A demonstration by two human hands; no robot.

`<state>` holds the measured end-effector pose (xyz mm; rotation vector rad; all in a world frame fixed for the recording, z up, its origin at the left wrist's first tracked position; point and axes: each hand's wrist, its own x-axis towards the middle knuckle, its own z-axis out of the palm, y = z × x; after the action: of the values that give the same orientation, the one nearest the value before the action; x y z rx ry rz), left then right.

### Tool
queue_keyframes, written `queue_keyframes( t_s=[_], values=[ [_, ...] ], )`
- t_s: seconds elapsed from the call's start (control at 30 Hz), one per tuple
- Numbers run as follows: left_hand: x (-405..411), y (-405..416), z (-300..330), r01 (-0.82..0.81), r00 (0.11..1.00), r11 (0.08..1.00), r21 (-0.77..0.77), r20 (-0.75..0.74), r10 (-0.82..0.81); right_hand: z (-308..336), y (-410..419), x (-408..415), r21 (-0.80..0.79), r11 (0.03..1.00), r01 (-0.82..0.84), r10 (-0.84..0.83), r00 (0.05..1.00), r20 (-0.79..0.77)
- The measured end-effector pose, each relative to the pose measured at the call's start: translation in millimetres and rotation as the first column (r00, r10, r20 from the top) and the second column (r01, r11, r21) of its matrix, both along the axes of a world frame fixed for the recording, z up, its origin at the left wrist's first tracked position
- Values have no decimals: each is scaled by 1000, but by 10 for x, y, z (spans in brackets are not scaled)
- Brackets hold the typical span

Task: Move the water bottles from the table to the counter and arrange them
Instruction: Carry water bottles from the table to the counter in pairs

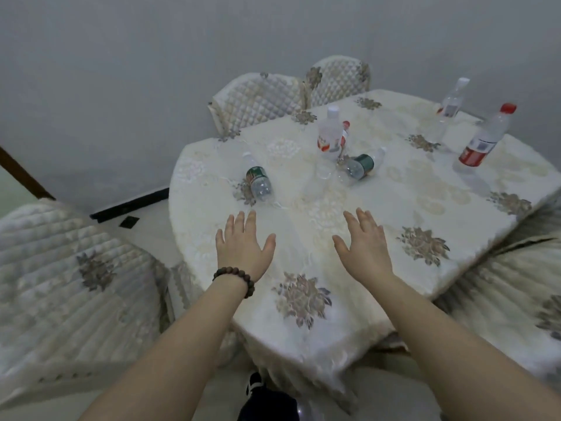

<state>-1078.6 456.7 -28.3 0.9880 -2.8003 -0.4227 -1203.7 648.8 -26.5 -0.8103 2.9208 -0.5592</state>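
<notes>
Head view: on the tabletop two green-label bottles lie on their sides, one left and one centre, a white-cap bottle stands between them, and a red-cap bottle and a clear bottle stand far right; contents cannot be told. The left hand and right hand hover with fingers straight and spread, holding nothing, near the lying bottles.

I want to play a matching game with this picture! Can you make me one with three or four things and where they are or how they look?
Things:
1. green-label bottle
2. red-cap bottle
3. left hand
4. white-cap bottle

States:
A. stands upright in the middle of the table
B. lies on its side nearest the left hand
C. wears a bead bracelet at the wrist
D. stands near the table's right edge

Pairs: 1-B, 2-D, 3-C, 4-A
</notes>
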Motion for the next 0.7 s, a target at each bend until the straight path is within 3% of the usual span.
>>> queue_keyframes(
  t_s=[0.17, 0.37, 0.53, 0.7],
  values=[
    [-716, -666, -34, 47, 998, 999, -7, 41, -46, -74, -495, -594, 13, 996, 88, -89, 995, 39],
    [-1423, -1022, -153, 48, 999, 996, 73, -21, -46, -179, -643, -1160, 42, 988, 147, -150, 987, 64],
    [-1996, -1180, -310, -192, 981, 954, 230, 12, 195, -269, -622, -1822, 63, 987, 146, -149, 987, 55],
    [-2463, -1372, -433, -459, 888, 833, 309, 135, 439, -286, -741, -2562, -66, 947, 313, -302, 942, 146]
  ],
)
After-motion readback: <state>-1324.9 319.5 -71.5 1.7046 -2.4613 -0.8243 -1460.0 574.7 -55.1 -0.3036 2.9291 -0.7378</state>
